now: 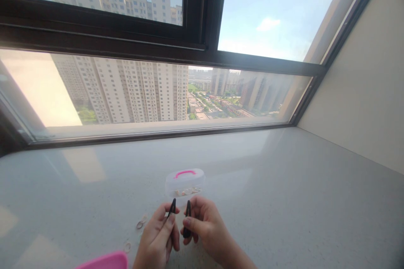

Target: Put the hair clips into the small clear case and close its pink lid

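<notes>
In front of the clear box (170, 181), on its near side, are two black clips. The left hand (160, 235) pinches the left clip (172, 207) between thumb and fingers; the right hand (206, 226) has a similar narrow grip on the right clip (188, 208). Both seem light, stiff and perhaps slippery, so holding at the flat middle looks safest. Nearer and left of the box lie small rings (139, 225) and a pink rim (110, 260); right of it the window sill (293, 201) extends widely; behind it the window frame (158, 133) makes the limit.
</notes>
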{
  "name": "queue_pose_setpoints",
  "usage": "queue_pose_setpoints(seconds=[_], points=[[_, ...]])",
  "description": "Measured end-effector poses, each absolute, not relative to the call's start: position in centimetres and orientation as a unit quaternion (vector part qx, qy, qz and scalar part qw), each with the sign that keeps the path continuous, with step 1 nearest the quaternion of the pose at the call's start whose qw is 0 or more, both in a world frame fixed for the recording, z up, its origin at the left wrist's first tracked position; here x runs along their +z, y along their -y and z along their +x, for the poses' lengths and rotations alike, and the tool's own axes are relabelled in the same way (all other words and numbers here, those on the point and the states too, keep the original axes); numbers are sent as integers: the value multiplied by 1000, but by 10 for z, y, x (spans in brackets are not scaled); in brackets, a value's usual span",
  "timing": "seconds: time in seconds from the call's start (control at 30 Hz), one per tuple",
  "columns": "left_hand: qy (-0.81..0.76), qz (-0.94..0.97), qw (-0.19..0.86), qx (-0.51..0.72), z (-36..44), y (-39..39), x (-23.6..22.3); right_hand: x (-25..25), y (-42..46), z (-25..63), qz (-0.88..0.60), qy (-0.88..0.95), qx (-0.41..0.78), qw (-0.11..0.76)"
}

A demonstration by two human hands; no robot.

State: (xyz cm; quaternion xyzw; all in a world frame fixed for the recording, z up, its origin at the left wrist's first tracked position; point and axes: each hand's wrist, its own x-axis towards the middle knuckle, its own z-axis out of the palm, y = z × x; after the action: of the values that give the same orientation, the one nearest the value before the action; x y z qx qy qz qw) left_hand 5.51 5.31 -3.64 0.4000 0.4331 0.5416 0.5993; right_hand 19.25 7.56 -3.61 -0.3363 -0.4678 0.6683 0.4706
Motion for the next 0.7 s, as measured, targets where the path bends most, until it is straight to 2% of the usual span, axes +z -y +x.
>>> queue_pose_setpoints(seconds=[0.7], points=[[-446,390,573,567,59,-52,-26,-40,-77,193,-365,475,657,458]])
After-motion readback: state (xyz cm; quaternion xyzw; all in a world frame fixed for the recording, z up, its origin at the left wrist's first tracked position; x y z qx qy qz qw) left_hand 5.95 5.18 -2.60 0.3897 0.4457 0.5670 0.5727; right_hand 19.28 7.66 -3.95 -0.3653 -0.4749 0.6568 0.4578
